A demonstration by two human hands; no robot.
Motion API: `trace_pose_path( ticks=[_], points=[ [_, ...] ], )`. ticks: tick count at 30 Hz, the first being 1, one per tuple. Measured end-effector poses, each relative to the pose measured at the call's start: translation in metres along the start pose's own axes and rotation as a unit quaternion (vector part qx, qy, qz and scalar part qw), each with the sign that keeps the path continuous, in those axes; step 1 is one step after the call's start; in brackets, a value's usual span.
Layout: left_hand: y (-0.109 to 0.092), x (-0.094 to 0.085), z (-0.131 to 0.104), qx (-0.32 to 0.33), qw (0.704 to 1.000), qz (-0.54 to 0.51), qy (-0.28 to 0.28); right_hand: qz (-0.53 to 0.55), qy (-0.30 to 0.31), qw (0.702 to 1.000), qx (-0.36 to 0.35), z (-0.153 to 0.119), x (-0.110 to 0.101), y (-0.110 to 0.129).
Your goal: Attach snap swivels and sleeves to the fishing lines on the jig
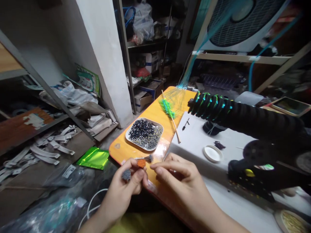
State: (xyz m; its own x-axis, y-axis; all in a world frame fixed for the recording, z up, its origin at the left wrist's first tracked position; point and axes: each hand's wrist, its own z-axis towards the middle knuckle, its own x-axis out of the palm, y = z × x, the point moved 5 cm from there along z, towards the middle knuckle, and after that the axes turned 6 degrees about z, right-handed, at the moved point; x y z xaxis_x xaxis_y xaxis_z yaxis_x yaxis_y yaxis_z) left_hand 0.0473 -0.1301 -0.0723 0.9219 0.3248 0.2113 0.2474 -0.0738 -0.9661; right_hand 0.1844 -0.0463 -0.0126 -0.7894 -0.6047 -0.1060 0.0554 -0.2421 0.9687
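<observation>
My left hand [121, 191] is closed around a small orange bristly tuft [141, 163], pinched between thumb and fingers. A grey bristly tuft [126, 175] sticks out of the same hand on its left side. Just beyond the fingertips is a second grey tuft [149, 158] with a thin stalk; whether it is held or lies on the table I cannot tell. My right hand [182, 178] hovers close by, thumb and forefinger pinched together near the orange tuft. What that pinch holds, if anything, is too small to make out.
A white tray [143, 149] of black cylindrical pieces and small grey bits stands on the yellow table [121, 147]. Behind it lies a stick [177, 131] with green bristles. To the right are a white lid [213, 153] and a black machine arm [243, 113] with a ribbed sleeve.
</observation>
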Motion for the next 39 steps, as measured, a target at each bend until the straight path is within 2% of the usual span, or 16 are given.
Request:
trace_pose_path(
  ticks=[2,4,7,9,11,15,18,24,28,33,39],
  points=[
    [0.006,0.011,-0.003,-0.001,0.999,-0.035,0.006,0.012,-0.019,1.000,-0.007,0.001,-0.002,0.000],
    [0.005,0.019,-0.006,0.002,1.000,-0.026,0.004,0.050,-0.009,0.999,0.001,0.001,-0.002,0.000],
    [-0.003,0.023,-0.009,0.035,0.997,0.059,-0.026,0.057,0.000,0.998,0.008,-0.001,-0.002,0.001],
    [-0.008,0.025,-0.012,0.063,0.991,0.113,-0.043,0.016,-0.006,1.000,-0.012,-0.003,-0.003,0.005],
    [-0.008,0.026,-0.013,0.072,0.988,0.124,-0.055,-0.013,-0.014,0.999,-0.037,-0.005,-0.004,0.011],
    [0.000,0.021,-0.017,0.059,0.991,0.051,-0.104,-0.046,-0.008,0.995,-0.084,-0.007,-0.005,0.021],
    [-0.001,0.014,-0.020,0.078,0.989,0.006,-0.128,-0.060,0.014,0.991,-0.116,-0.008,-0.005,0.023],
    [-0.017,0.000,-0.024,0.156,0.979,0.017,-0.134,-0.110,0.034,0.981,-0.157,-0.006,-0.006,0.020],
    [-0.017,-0.001,-0.028,0.160,0.978,0.049,-0.128,-0.126,0.036,0.975,-0.181,-0.007,-0.002,0.022],
    [-0.015,-0.002,-0.031,0.157,0.975,0.080,-0.134,-0.125,0.039,0.975,-0.178,-0.008,-0.001,0.029],
    [-0.012,0.002,-0.029,0.154,0.979,0.070,-0.118,-0.099,0.024,0.978,-0.184,-0.007,-0.001,0.030]
  ],
)
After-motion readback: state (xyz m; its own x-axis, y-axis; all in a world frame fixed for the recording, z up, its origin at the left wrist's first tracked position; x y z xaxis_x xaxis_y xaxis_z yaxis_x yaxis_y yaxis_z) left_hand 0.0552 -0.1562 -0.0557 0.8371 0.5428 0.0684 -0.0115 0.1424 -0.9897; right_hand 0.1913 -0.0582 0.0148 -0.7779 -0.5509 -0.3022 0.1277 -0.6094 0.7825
